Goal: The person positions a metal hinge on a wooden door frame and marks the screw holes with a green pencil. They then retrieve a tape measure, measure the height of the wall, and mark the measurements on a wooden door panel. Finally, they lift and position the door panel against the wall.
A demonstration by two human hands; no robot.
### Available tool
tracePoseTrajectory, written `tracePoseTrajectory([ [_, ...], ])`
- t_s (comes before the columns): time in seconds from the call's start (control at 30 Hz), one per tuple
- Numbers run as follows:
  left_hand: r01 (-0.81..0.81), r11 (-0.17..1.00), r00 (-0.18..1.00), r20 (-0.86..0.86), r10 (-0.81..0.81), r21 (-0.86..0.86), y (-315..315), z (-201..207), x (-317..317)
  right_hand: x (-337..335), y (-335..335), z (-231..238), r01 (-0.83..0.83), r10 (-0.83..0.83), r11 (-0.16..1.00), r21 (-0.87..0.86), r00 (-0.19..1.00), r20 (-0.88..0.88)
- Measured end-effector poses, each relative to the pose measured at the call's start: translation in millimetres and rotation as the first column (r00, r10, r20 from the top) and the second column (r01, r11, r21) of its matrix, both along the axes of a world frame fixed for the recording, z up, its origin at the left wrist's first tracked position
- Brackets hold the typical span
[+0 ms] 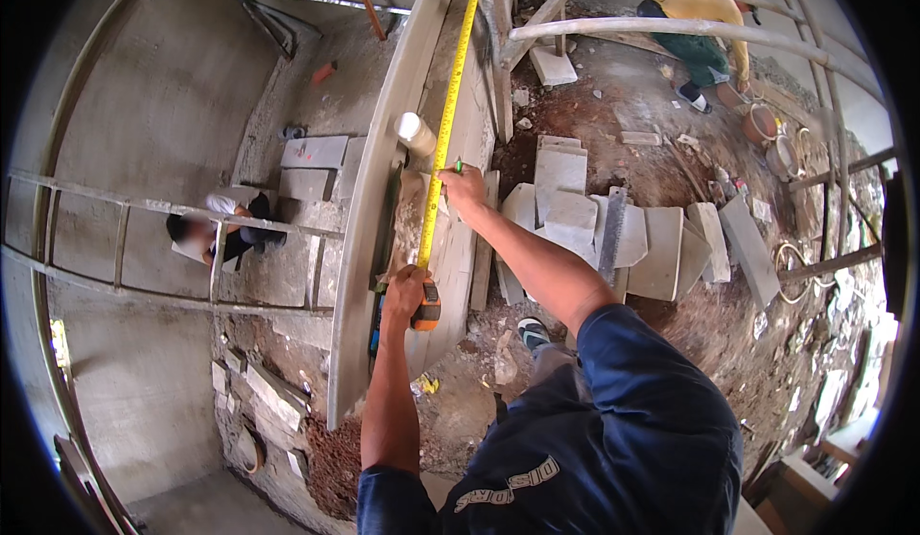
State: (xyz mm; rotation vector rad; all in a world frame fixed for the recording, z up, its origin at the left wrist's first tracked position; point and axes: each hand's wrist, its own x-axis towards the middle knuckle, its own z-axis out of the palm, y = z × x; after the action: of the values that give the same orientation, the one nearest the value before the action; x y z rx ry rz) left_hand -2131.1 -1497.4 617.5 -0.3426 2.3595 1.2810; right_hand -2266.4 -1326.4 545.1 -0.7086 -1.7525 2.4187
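My left hand (402, 295) is closed around the orange and black case of a tape measure (428, 307), near the close end of a long board (455, 281). The yellow tape blade (448, 118) runs out from it along the board to the far end. In my right hand (465, 188) a thin pen or pencil with a green end (458, 165) is pinched, with the fingers at the blade's edge. Beside the blade, left of my right hand, lies a pale cylinder (415, 133). A long grey moulded strip (383, 195) stretches along the board's left side.
Wooden poles (671, 27) cross at the upper right, and a ladder-like frame (177, 291) spans the left. Pale slabs (565, 209) and a handsaw (611, 233) lie to the right. One person (254, 221) sits at left; another (704, 32) bends by buckets (760, 125).
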Motion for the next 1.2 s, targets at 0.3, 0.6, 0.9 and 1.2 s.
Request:
tracePoseTrajectory([
  [0.3,-0.017,0.991,0.999,-0.048,0.011,-0.133,-42.1,-2.7,89.7,-6.2,0.4,-8.5,0.003,-0.009,0.995,-0.097,0.998,-0.065],
  [0.6,-0.062,0.978,0.998,-0.006,0.062,-0.200,-81.1,-3.0,156.5,-1.3,3.9,4.6,-0.044,0.037,0.992,-0.116,0.997,-0.061],
  [0.9,-0.056,0.972,0.996,0.054,0.070,-0.229,-103.7,-3.3,189.6,-6.4,3.3,-2.5,-0.080,0.070,0.991,-0.108,0.994,-0.085],
  [1.2,-0.027,0.987,0.999,0.038,0.033,-0.159,-109.2,-8.8,191.5,-10.6,10.3,-6.0,-0.122,0.122,0.992,-0.015,0.992,0.017],
])
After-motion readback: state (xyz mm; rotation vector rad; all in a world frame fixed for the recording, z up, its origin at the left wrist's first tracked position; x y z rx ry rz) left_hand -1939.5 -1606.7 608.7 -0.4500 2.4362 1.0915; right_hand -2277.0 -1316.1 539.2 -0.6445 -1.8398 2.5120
